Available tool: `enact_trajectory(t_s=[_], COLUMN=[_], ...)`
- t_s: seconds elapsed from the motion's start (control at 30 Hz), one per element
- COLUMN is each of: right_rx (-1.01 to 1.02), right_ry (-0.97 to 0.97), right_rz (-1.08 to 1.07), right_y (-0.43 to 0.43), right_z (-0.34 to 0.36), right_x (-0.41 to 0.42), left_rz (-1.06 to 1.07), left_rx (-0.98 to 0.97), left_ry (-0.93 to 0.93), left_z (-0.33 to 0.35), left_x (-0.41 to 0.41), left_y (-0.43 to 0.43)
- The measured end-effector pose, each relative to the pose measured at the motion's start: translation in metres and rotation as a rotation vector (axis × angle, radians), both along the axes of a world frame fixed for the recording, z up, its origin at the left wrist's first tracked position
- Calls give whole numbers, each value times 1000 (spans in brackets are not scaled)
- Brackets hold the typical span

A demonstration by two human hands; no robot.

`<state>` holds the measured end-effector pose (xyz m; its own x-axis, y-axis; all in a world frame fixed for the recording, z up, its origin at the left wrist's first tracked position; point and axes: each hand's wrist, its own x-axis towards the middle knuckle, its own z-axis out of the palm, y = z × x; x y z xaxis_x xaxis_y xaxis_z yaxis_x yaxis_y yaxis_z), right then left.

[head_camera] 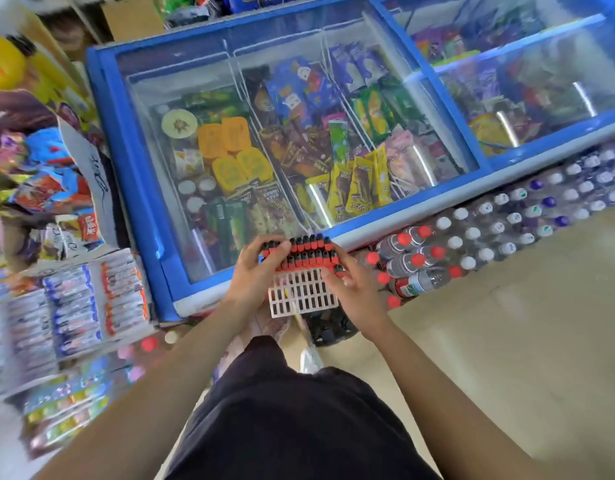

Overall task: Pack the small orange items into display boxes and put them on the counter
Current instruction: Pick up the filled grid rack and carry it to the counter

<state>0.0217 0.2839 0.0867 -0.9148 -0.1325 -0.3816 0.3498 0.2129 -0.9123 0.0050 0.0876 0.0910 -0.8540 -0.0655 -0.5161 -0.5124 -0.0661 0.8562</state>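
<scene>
A white gridded display box point(300, 293) is held in front of me, just over the near edge of the blue freezer. Its far rows are filled with small orange items with black caps point(306, 252); the near cells are empty. My left hand point(255, 275) grips the box's left side, thumb over the top row of items. My right hand point(351, 289) holds the right side, and its fingertips pinch an orange item at the edge of the filled rows.
A blue glass-topped freezer point(132, 161) full of ice creams stands ahead. Shrink-wrapped bottles point(472, 237) line its front on the floor. Snack shelves point(74, 306) stand at the left. A dark bag point(328, 327) lies below the box. Beige floor point(506, 341) spreads to the right.
</scene>
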Motion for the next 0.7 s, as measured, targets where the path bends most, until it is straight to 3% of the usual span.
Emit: enact_trajectory(t_s=[0.2, 0.5, 0.7], right_rx=[-23, -26, -19], right_ry=[-3, 6, 5], right_rz=[100, 343, 604], right_y=[16, 0, -67], right_z=[-23, -21, -13], right_x=[43, 69, 89], left_rz=[194, 177, 485], left_rx=[49, 18, -33], left_ry=[-49, 57, 51], left_z=[10, 17, 16], left_x=[61, 156, 232], left_y=[25, -7, -46])
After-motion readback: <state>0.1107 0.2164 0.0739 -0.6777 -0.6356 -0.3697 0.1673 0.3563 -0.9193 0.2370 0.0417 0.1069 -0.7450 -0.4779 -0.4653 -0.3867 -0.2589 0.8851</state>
